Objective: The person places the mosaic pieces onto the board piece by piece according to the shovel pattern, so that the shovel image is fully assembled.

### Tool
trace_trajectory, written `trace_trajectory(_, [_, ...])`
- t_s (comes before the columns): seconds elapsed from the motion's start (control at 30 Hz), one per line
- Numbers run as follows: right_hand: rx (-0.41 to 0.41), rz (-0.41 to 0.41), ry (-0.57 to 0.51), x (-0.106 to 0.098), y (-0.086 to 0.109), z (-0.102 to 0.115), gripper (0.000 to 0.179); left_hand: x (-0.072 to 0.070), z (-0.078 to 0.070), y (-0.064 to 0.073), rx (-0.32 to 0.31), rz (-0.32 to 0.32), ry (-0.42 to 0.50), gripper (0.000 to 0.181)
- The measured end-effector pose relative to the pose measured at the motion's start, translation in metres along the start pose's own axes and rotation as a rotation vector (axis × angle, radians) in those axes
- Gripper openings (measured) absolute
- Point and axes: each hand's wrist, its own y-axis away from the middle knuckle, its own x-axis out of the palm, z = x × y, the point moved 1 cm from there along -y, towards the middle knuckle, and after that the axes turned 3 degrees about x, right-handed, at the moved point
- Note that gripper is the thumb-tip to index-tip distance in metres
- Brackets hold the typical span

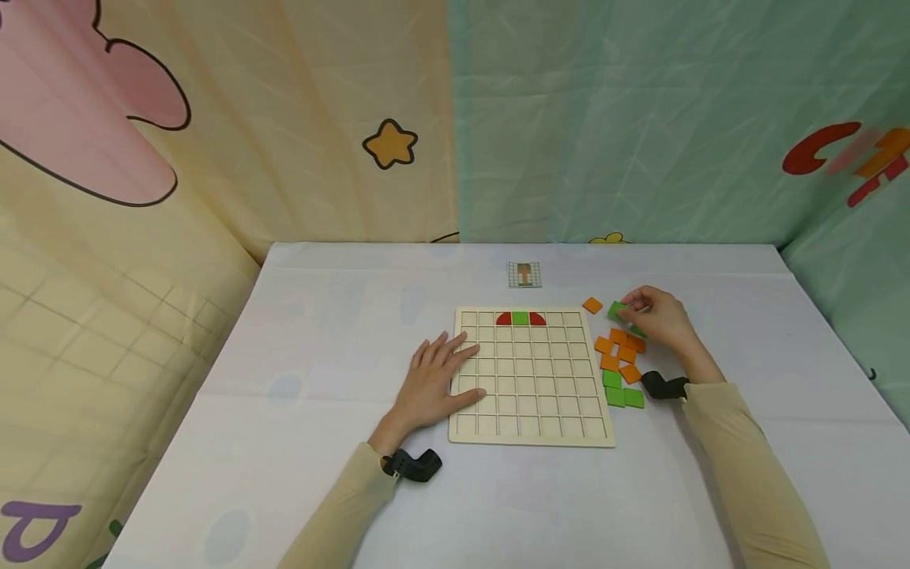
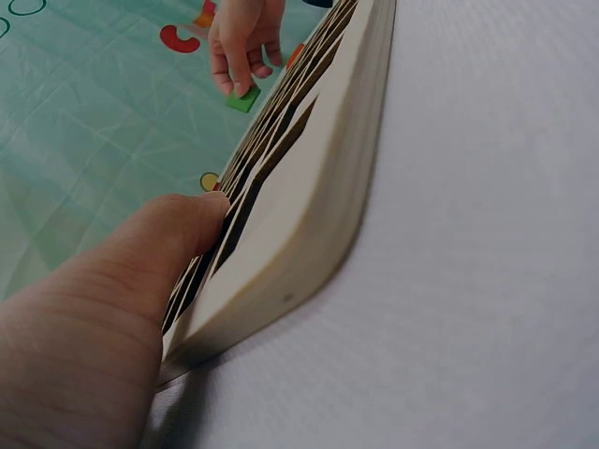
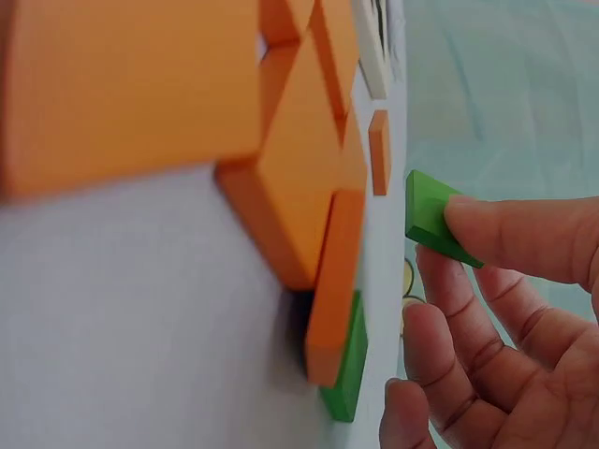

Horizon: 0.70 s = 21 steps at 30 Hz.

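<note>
A flat wooden grid board [image 1: 529, 442] lies on the table, with a green square tile [image 1: 520, 318] between two red rounded tiles [image 1: 504, 319] in its top row. My left hand [image 1: 426, 387] rests spread over the board's left edge, and its thumb [image 2: 192, 224] lies across the rim in the left wrist view. Beyond the board's right side, my right hand [image 1: 657, 316] pinches a green square tile [image 3: 432, 210] between thumb and fingers. Beneath and in front of that hand lies a loose group of orange tiles [image 1: 610, 362] and green tiles [image 1: 615, 397].
A small card [image 1: 524, 275] with a printed grid picture lies behind the board. One orange tile [image 1: 592, 305] sits apart near the board's upper right corner. Patterned curtains [image 1: 640, 118] hang behind the white-covered table [image 1: 298, 316].
</note>
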Motion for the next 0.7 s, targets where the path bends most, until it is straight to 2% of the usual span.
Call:
trace_trajectory(0.3, [-0.043,0.058,-0.072,0.007,0.006,0.018,0.028,0.000,0.001,0.000,0.007,0.001,-0.002,0.070])
trace_trajectory(0.7, [-0.115,0.163,-0.137,0.033,0.009,0.048,0.023,0.000,0.000,0.000,0.007,-0.002,0.000,0.070])
